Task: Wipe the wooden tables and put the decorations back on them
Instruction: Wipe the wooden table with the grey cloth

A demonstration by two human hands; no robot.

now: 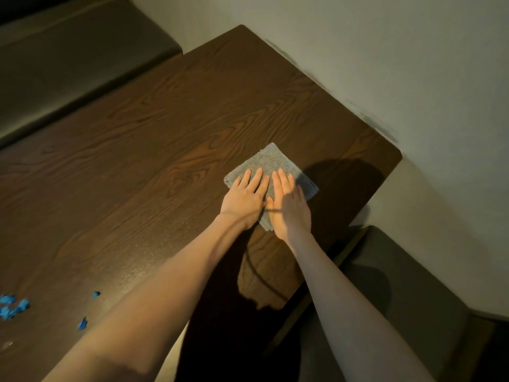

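Dark wooden table point(165, 128), both hands point(245, 198) point(289, 208) flat on grey cloth point(271, 158), fingers point(257, 177) extended, slightly apart.

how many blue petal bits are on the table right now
3 spots, all near the table's left front edge: a cluster cut off by the frame, one small piece to its right, one nearer the left forearm. More may lie out of view.

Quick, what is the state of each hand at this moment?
Left hand: open, flat, palm down on the grey cloth, grasping nothing.
Right hand: open, flat on the same cloth beside the left, grasping nothing.
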